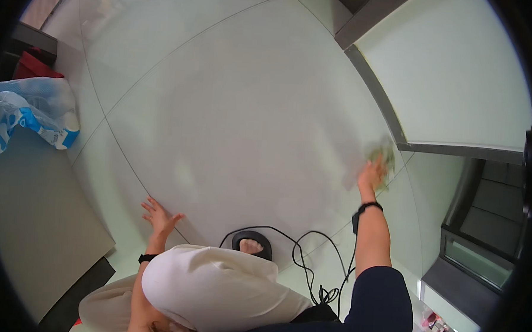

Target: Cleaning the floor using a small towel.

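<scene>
My right hand (372, 172) reaches out at the right and holds a greenish cloth (389, 152) down on the pale tiled floor (250, 124). Hand and cloth are both smeared by motion, so the cloth's exact shape is unclear. At the lower left, my left hand (161, 219) has its fingers spread and holds nothing. It is at the floor, beside a tile joint and near my bent knee. Dark bands circle both my wrists.
A black cable (298, 250) loops over the floor near my slippered foot (251, 246). Plastic-wrapped rolls (43, 100) sit at the left above a grey-beige panel (44, 215). A white cabinet panel (448, 79) with a grey frame stands at the upper right.
</scene>
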`<state>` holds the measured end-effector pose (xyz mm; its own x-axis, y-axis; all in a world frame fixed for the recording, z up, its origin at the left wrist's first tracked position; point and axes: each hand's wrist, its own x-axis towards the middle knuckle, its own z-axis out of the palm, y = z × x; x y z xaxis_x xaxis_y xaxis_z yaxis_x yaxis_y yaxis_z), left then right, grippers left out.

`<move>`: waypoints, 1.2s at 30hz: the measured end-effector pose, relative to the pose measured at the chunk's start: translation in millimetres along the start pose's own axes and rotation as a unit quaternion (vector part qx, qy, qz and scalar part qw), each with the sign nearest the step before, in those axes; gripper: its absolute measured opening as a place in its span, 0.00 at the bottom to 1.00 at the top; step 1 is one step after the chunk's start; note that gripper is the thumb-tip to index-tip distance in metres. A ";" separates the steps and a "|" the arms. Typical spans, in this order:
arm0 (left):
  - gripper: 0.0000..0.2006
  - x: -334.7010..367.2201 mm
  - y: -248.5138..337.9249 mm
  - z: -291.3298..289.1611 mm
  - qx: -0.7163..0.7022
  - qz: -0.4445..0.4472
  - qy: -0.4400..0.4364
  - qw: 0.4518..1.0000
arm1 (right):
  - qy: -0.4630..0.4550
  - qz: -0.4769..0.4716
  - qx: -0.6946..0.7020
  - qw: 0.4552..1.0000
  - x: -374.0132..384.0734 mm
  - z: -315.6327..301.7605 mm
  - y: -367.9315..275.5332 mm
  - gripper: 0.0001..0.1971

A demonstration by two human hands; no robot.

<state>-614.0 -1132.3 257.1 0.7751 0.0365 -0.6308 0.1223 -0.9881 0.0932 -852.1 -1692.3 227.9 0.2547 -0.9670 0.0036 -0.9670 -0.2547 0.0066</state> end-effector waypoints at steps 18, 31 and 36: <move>0.61 -0.3 -7.0 -11.6 -0.011 0.036 -0.004 0.999 | -0.119 -0.589 0.147 0.786 -240.5 -22.5 -293.3 0.26; 0.60 2.5 4.8 -14.7 -0.024 0.004 0.009 1.000 | -0.061 -0.100 -0.058 0.991 -135.9 -23.4 24.6 0.32; 0.60 21.2 -5.6 6.7 -0.023 0.012 0.061 0.998 | -0.072 0.200 -0.014 0.977 -119.6 12.2 127.7 0.31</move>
<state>-602.3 -1127.0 238.1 0.8477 0.0326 -0.5295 0.1278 -0.9813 0.1442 -1006.1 -1609.2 216.1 -0.1495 -0.9803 -0.1295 -0.9879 0.1425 0.0615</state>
